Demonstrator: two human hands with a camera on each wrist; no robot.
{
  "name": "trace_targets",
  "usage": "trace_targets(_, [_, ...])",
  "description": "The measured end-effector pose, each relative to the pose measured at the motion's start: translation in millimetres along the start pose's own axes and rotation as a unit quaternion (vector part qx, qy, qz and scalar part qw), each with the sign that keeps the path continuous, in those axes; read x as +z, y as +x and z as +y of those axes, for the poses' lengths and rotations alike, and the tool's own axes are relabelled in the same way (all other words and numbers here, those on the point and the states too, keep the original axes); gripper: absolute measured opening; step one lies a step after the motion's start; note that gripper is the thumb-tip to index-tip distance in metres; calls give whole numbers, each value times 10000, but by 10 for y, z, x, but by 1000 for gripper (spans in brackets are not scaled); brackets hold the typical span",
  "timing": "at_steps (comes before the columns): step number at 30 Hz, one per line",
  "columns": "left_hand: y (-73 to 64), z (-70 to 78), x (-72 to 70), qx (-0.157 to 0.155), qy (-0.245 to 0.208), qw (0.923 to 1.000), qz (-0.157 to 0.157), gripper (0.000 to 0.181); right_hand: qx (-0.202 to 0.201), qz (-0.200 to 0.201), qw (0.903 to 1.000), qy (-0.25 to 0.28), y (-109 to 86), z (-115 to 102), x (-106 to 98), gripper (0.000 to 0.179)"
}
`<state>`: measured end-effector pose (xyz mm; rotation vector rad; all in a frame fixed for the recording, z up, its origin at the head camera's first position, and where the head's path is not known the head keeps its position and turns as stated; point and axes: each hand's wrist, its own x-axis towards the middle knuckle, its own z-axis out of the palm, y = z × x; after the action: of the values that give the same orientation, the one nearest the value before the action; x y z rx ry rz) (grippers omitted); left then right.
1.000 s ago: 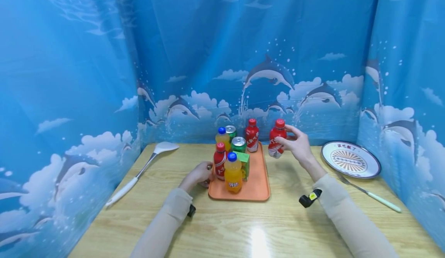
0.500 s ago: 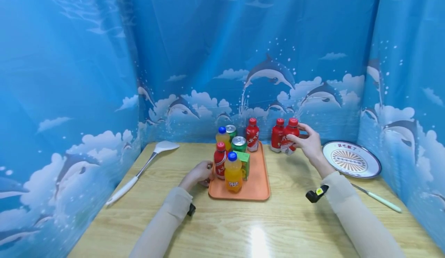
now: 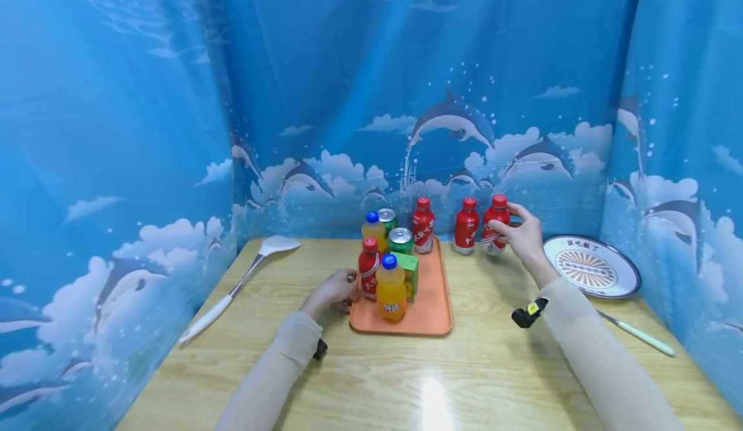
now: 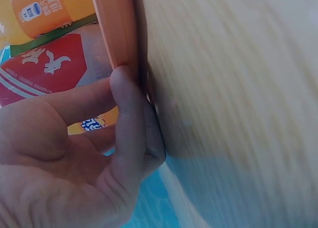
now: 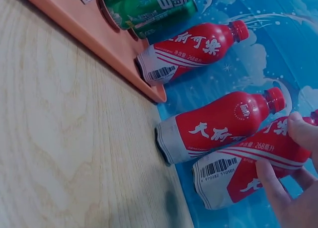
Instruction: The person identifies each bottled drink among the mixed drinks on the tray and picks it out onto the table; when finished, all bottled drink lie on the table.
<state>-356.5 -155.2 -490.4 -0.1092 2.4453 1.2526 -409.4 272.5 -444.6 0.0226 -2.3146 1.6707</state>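
In the head view my right hand (image 3: 527, 240) holds a red cola bottle (image 3: 495, 226) upright at the back of the table. Whether its base touches the table, I cannot tell. Just left of it stands another red cola bottle (image 3: 466, 226). My left hand (image 4: 74, 143) pinches the rim of the orange tray (image 4: 118, 29) between thumb and fingers, at the tray's left side. The tray carries a third red bottle (image 3: 423, 224) at its back right corner, one more red bottle (image 3: 368, 268) by my left hand, orange soda bottles (image 3: 391, 292), green cans (image 3: 400, 240) and a green carton (image 3: 409, 273).
A white plate (image 3: 618, 282) lies at the back right, partly over a green-handled utensil (image 3: 644, 339) whose head is hidden. On the left lies a white spatula (image 3: 211, 315). A blue dolphin-print curtain (image 3: 371, 95) closes in the table's back and sides.
My right hand has moved right and slightly back with its cola bottle, uncovering the standing bottle beside it. My left hand has stayed at the tray's rim.
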Motion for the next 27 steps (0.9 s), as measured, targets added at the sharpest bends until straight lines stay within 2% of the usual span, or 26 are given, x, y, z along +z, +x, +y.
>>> trace_targets(5, [13, 15, 1, -109, -6, 9999, 46, 77, 134, 120, 9996, -237, 62, 6, 4, 73])
trace_targets(11, [12, 16, 1, -93, 27, 10000, -9, 79, 330, 224, 9978, -524, 120, 36, 15, 71])
trace_targets(27, [13, -13, -1, -70, -29, 10000, -28, 78, 455, 294, 9950, -834, 205, 164, 35, 71])
